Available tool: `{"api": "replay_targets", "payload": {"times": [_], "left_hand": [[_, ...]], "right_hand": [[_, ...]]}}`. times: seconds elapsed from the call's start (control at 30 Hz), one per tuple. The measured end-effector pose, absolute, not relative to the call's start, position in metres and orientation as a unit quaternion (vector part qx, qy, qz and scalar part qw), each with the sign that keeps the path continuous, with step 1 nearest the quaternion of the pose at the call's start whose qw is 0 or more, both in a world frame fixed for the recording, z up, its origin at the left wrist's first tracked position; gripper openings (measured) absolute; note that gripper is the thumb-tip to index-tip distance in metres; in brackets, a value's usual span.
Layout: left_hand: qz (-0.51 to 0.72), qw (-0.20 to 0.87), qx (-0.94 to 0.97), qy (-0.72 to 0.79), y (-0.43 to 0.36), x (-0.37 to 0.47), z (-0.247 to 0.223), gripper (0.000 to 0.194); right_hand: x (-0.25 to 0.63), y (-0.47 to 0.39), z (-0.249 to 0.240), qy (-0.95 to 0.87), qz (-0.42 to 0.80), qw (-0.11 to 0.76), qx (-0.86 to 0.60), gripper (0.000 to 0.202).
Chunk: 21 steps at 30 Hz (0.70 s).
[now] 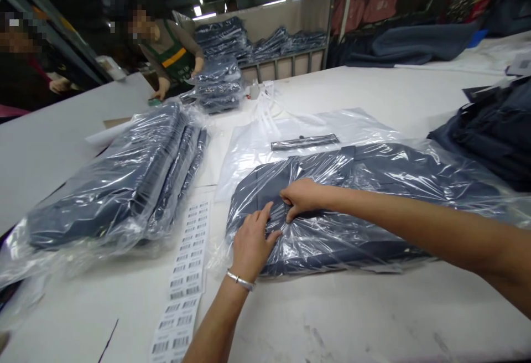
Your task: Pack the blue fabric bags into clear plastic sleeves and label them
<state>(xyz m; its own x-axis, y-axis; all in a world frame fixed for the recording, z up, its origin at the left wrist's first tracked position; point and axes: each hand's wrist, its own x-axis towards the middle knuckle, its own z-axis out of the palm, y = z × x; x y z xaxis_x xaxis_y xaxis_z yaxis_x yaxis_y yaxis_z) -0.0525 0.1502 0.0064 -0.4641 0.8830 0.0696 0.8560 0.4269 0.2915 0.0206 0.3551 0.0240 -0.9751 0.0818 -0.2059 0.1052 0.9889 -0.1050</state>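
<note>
A folded dark blue garment in a clear plastic bag [385,175] lies flat in front of me. On its left part rests my left hand [253,238], fingers apart, with a silver bracelet at the wrist. Just beside it my right hand [305,197] is closed, pinching the bag's plastic, and creases spread out from the fingers. Under and behind the bagged garment lie empty-looking clear plastic bags [249,136], with a narrow dark strip in clear wrap [305,141] on top. Left of my left hand runs a sheet of barcode stickers [188,263].
Bagged dark garments [120,180] are piled on the left of the white table [332,319]. Across it, a co-worker in a green apron [178,64] stands by another bagged stack [219,83]. Loose dark garments [493,130] lie at the right; filled shelves [265,45] stand behind.
</note>
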Motion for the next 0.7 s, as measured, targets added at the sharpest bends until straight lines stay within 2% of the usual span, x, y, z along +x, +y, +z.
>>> {"api": "replay_targets", "payload": {"times": [0.1,0.2,0.33,0.43,0.57,0.7], "left_hand": [[0.146,0.052,0.513,0.844,0.151,-0.052,0.008,0.065],[0.149,0.054,0.513,0.844,0.151,-0.052,0.011,0.066],[0.165,0.043,0.527,0.833,0.150,-0.055,0.007,0.064],[0.201,0.044,0.546,0.812,0.150,-0.065,0.001,0.058],[0.231,0.039,0.571,0.787,0.151,-0.076,0.006,0.031],[0.228,-0.033,0.573,0.786,0.153,-0.054,0.028,0.034]], "right_hand": [[0.023,0.361,0.022,0.988,-0.096,0.099,0.070,0.043],[0.032,0.365,0.029,0.988,-0.089,0.032,0.123,0.025],[0.074,0.348,0.042,0.979,-0.116,-0.080,0.149,0.020],[0.129,0.316,0.044,0.934,-0.298,-0.137,0.143,0.022],[0.204,0.275,0.020,0.782,-0.588,-0.061,0.197,0.038],[0.255,0.261,-0.028,0.573,-0.743,-0.084,0.335,0.046]]}}
